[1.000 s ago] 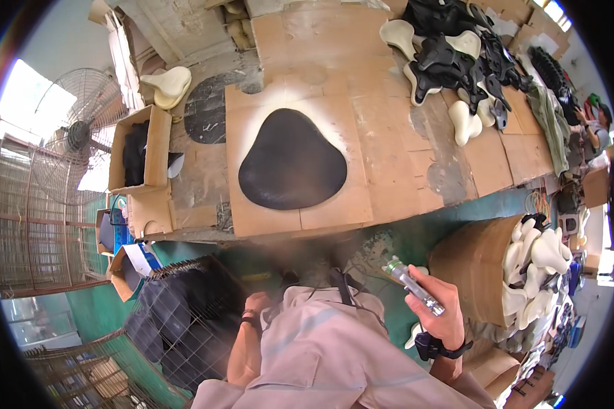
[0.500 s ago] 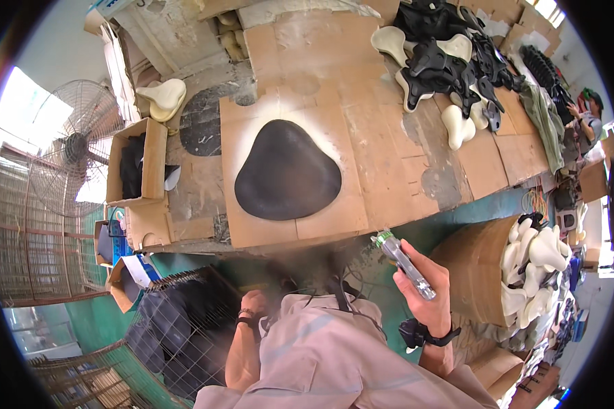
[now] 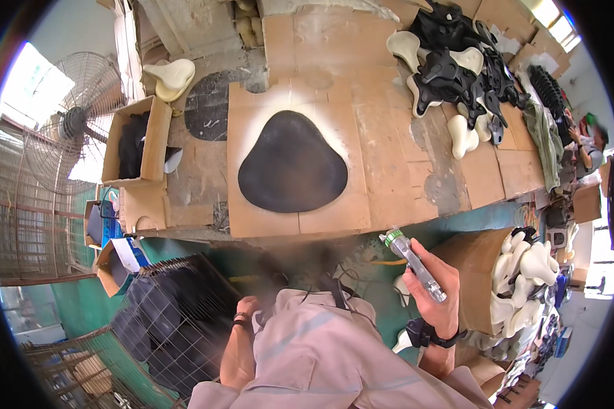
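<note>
My right hand is closed around a silver spray gun with a green ring near its tip. It is held off the table's near edge, tip toward the table. A rounded, triangular black saddle cover lies flat on a cardboard sheet, with a pale sprayed halo around its upper edges. My left hand hangs low at my side, beside a wire basket of dark covers; its fingers are too small and blurred to read.
Black and cream saddle parts are piled at the table's far right. A large cardboard drum of cream saddle shells stands right of my right hand. At left are an open carton, a cream saddle piece and a caged fan. Another person is far right.
The view has shifted slightly. My right hand, still gripping the spray gun, sits a little farther right and lower in view. The black cover stays in place on its cardboard.
</note>
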A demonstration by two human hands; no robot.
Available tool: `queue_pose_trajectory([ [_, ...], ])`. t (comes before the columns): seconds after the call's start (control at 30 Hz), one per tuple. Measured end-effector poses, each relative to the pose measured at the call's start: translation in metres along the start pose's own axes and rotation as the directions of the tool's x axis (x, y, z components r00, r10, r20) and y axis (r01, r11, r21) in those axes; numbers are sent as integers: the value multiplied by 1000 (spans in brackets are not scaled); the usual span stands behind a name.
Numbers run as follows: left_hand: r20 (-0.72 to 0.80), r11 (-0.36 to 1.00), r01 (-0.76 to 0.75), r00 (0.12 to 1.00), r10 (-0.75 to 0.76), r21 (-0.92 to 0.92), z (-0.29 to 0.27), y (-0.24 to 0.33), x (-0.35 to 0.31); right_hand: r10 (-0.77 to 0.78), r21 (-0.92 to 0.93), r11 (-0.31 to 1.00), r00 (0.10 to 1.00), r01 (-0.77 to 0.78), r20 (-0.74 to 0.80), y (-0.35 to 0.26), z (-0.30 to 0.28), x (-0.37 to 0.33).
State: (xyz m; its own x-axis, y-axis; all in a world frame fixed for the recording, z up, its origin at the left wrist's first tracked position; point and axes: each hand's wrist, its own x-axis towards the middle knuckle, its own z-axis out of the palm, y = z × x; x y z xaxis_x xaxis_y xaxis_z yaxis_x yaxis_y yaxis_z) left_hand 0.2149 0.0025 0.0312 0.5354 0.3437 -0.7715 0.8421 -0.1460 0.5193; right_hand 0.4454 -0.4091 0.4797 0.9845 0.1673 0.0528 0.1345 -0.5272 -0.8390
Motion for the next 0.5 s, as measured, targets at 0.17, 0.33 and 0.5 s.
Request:
queue_pose_trajectory([
  [0.17,-15,986,51,998,-54,-157,0,6,4,37,-53,998,969,-24,246,-3,-5,-17],
  [0.33,119,875,179,983,-140,-450,0,9,14,77,-18,997,991,-76,106,-9,7,-13],
  [0.5,179,857,218,972,-150,-466,-4,25,25,0,-54,998,972,13,234,-5,6,-14],
])
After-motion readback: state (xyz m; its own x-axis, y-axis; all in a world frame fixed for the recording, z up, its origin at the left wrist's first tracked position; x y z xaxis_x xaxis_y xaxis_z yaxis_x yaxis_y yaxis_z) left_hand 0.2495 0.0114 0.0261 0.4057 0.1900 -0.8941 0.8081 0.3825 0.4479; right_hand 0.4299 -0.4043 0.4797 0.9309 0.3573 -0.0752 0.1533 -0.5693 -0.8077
